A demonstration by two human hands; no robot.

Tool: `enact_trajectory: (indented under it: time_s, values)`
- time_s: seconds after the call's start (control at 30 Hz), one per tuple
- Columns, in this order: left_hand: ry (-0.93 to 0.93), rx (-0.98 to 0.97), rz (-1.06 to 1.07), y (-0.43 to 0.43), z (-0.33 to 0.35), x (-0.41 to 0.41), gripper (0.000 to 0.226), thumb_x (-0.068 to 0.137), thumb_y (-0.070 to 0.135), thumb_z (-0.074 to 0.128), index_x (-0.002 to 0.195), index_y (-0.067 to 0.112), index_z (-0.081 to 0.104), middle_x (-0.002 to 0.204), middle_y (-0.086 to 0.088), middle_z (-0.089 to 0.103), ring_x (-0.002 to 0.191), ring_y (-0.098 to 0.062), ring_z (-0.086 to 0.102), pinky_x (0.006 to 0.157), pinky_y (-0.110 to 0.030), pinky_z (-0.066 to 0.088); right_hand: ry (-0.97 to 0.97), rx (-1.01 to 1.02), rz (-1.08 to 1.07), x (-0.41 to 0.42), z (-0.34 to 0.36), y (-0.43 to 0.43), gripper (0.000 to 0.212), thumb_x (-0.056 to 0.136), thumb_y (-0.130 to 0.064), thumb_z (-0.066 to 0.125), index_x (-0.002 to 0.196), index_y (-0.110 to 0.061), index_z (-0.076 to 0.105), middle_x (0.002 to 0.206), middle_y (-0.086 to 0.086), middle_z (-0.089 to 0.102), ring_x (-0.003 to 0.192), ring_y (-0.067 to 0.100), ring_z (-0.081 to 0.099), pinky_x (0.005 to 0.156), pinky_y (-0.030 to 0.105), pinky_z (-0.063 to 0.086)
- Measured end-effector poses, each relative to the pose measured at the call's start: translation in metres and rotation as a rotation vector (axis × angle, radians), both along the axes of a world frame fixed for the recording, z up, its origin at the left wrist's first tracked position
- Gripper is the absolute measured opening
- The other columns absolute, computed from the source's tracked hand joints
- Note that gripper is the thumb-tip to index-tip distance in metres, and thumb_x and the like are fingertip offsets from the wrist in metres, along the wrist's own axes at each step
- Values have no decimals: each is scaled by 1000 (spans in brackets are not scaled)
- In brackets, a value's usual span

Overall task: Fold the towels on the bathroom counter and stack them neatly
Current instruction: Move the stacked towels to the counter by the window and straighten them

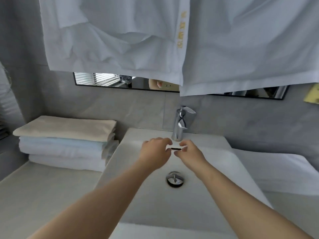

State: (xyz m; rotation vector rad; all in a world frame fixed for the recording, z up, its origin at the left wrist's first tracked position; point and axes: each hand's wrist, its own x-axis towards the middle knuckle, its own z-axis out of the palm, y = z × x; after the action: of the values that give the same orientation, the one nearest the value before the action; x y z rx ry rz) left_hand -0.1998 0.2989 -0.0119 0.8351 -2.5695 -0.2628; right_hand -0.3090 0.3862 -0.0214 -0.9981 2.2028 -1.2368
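Note:
A large white towel (120,40) with yellow lettering hangs across the top of the view, close to the camera; what holds it up is hidden. My left hand (155,150) and my right hand (188,152) reach out side by side over the back of the sink (133,152), just in front of the faucet. Both have bent, parted fingers and hold nothing. A stack of folded towels (63,140) stands on the counter at the left, beige on top, then pale blue, then white. Another white towel (276,169) lies flat on the counter at the right.
A chrome faucet (181,125) stands at the back of the basin, and a round drain (175,179) sits in its middle. A mirror (110,81) runs along the grey tiled wall. A yellow object (312,94) shows at the right edge. Bare counter (43,195) lies front left.

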Motion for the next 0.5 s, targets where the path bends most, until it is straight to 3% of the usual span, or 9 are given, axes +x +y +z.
enact_trajectory:
  time_s: [0.5]
  values:
    - [-80,28,-139,157,-27,-191,32,94,28,43,123,28,54,122,5,59,113,-18,52,93,-31,34,150,146,-117,-189,-30,187,43,88,-25,56,128,-20,45,128,1,47,96,16,53,73,24,42]
